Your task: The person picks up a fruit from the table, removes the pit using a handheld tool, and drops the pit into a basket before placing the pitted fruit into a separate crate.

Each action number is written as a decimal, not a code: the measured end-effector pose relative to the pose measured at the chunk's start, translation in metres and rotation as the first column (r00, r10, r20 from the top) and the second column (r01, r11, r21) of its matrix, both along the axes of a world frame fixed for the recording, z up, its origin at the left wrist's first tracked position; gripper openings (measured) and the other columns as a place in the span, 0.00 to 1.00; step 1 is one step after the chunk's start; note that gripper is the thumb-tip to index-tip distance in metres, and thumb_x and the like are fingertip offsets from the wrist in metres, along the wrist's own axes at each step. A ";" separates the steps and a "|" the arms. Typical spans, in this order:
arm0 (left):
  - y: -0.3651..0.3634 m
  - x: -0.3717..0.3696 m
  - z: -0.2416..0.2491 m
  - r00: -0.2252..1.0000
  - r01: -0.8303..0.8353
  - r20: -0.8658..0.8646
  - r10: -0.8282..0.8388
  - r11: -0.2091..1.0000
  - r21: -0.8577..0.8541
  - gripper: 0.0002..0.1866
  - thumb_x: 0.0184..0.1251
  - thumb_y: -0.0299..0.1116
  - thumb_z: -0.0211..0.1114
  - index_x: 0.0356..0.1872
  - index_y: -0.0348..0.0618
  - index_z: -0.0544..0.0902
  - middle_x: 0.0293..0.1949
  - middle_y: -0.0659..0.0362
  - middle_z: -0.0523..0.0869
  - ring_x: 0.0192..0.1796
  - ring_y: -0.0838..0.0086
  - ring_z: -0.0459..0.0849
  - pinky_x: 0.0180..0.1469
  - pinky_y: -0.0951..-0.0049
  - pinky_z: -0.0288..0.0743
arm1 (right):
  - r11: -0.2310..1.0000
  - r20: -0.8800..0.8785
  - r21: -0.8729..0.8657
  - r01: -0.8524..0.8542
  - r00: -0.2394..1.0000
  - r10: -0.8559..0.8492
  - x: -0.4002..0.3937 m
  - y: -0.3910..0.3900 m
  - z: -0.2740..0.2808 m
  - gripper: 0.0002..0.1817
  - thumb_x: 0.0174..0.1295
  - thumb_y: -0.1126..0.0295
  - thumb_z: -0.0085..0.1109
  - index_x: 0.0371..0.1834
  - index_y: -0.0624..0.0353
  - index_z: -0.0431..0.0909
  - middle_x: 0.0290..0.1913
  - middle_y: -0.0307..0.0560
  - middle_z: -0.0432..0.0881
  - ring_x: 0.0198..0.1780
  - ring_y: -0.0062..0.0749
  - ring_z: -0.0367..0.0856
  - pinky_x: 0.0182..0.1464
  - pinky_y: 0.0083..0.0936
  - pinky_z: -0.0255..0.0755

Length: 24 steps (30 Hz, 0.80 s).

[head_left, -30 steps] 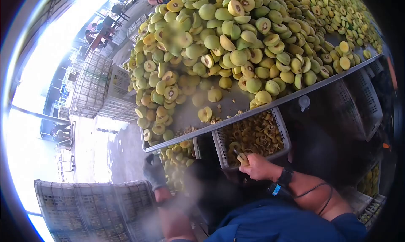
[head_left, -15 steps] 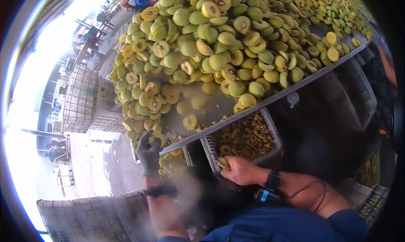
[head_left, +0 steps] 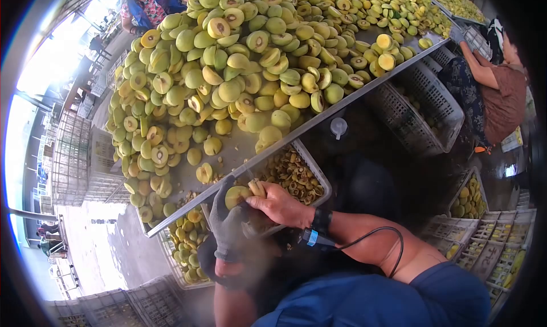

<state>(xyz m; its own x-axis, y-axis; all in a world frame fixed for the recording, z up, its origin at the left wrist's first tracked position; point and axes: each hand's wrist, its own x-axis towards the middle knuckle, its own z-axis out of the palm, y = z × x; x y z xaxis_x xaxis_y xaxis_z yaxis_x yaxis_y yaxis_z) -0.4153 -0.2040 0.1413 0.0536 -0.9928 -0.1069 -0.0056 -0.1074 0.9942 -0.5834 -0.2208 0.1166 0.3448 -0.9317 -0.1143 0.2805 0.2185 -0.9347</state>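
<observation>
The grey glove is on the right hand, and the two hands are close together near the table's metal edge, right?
Not quite: the head view shows the grey glove on the left hand; the right hand is bare. They are indeed close together near the table's metal edge.

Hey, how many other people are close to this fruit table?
2: a person in a flowered top beyond the fruit pile, upper left, and a person in a brown top at the right. The pile may hide others; the background is too blurred to count.
</observation>
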 end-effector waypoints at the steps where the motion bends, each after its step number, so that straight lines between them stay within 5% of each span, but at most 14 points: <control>1: 0.002 0.001 -0.002 1.000 -0.022 0.014 0.022 0.999 0.047 0.34 0.63 0.30 0.66 0.73 0.38 0.75 0.58 0.59 0.86 0.49 0.78 0.85 0.48 0.81 0.81 | 0.998 -0.120 -0.057 0.006 0.993 -0.013 -0.005 0.002 0.000 0.12 0.73 0.65 0.63 0.49 0.62 0.77 0.39 0.41 0.81 0.40 0.26 0.77 0.47 0.30 0.75; 2: 0.005 0.000 -0.004 0.997 -0.061 -0.053 0.062 0.998 0.024 0.33 0.63 0.25 0.63 0.74 0.39 0.76 0.57 0.60 0.85 0.44 0.82 0.84 0.41 0.85 0.79 | 0.994 -0.237 -0.112 0.002 0.971 -0.028 -0.009 0.005 -0.001 0.12 0.73 0.65 0.62 0.49 0.62 0.77 0.38 0.43 0.82 0.40 0.29 0.78 0.46 0.32 0.75; 5: 0.007 -0.007 0.009 0.999 -0.037 -0.004 0.037 0.999 0.027 0.33 0.63 0.21 0.59 0.74 0.39 0.76 0.57 0.59 0.85 0.45 0.82 0.84 0.43 0.84 0.79 | 0.968 -0.459 -0.195 -0.161 0.887 0.055 -0.018 0.011 0.004 0.13 0.72 0.65 0.61 0.47 0.65 0.75 0.38 0.54 0.84 0.40 0.46 0.83 0.46 0.39 0.75; 6: 0.008 -0.007 0.006 0.998 -0.024 -0.058 0.026 0.999 0.039 0.33 0.63 0.17 0.56 0.73 0.39 0.76 0.58 0.58 0.85 0.47 0.80 0.85 0.45 0.83 0.81 | 0.961 -0.524 -0.164 -0.223 0.845 0.106 -0.022 0.011 0.016 0.12 0.69 0.67 0.60 0.45 0.67 0.74 0.40 0.66 0.84 0.44 0.62 0.84 0.47 0.46 0.75; 9: 0.007 -0.010 0.006 1.000 -0.019 0.017 0.019 0.999 0.033 0.34 0.62 0.15 0.55 0.74 0.38 0.75 0.61 0.56 0.84 0.52 0.76 0.86 0.51 0.79 0.83 | 0.948 -0.586 -0.196 -0.250 0.805 0.091 -0.020 0.012 0.010 0.12 0.67 0.68 0.60 0.44 0.66 0.73 0.40 0.68 0.85 0.46 0.67 0.84 0.47 0.49 0.76; 12: 0.008 -0.006 -0.002 0.995 0.022 0.101 -0.018 0.999 -0.037 0.35 0.61 0.13 0.56 0.73 0.37 0.76 0.63 0.54 0.83 0.58 0.72 0.84 0.60 0.74 0.81 | 0.933 -0.695 -0.158 -0.324 0.708 0.128 -0.024 0.011 0.017 0.13 0.66 0.68 0.60 0.46 0.67 0.73 0.41 0.70 0.84 0.47 0.68 0.84 0.47 0.50 0.76; 15: 0.007 0.001 0.005 0.909 0.130 0.401 -0.113 0.991 -0.014 0.34 0.60 0.13 0.56 0.72 0.36 0.76 0.65 0.54 0.83 0.61 0.71 0.83 0.65 0.72 0.78 | 0.907 -0.615 -0.143 -0.396 0.754 0.232 -0.018 0.010 -0.004 0.16 0.67 0.66 0.61 0.49 0.68 0.73 0.41 0.70 0.85 0.48 0.68 0.84 0.49 0.48 0.77; 18: 0.009 -0.002 0.021 0.945 0.105 0.300 -0.130 0.990 0.097 0.34 0.59 0.13 0.55 0.72 0.35 0.77 0.66 0.53 0.83 0.61 0.71 0.83 0.66 0.72 0.76 | 0.903 -0.487 -0.176 -0.391 0.832 0.265 -0.012 0.012 -0.019 0.18 0.70 0.62 0.62 0.51 0.66 0.73 0.42 0.69 0.85 0.48 0.67 0.85 0.50 0.47 0.79; 21: 0.007 0.011 0.022 0.938 0.180 0.289 -0.192 0.981 0.066 0.34 0.59 0.14 0.55 0.72 0.34 0.76 0.65 0.53 0.83 0.60 0.73 0.82 0.65 0.73 0.76 | 0.894 -0.052 -0.116 -0.434 0.901 0.430 -0.001 0.013 -0.037 0.21 0.73 0.57 0.62 0.53 0.65 0.74 0.43 0.68 0.86 0.49 0.64 0.86 0.51 0.45 0.79; 24: 0.002 0.024 0.003 0.814 0.271 0.514 -0.272 0.959 0.078 0.33 0.61 0.16 0.56 0.72 0.34 0.77 0.65 0.54 0.83 0.60 0.74 0.81 0.64 0.74 0.76 | 0.916 -0.622 -0.094 -0.390 0.741 0.251 -0.002 0.024 -0.018 0.21 0.74 0.57 0.61 0.56 0.65 0.74 0.42 0.58 0.87 0.47 0.46 0.88 0.50 0.38 0.78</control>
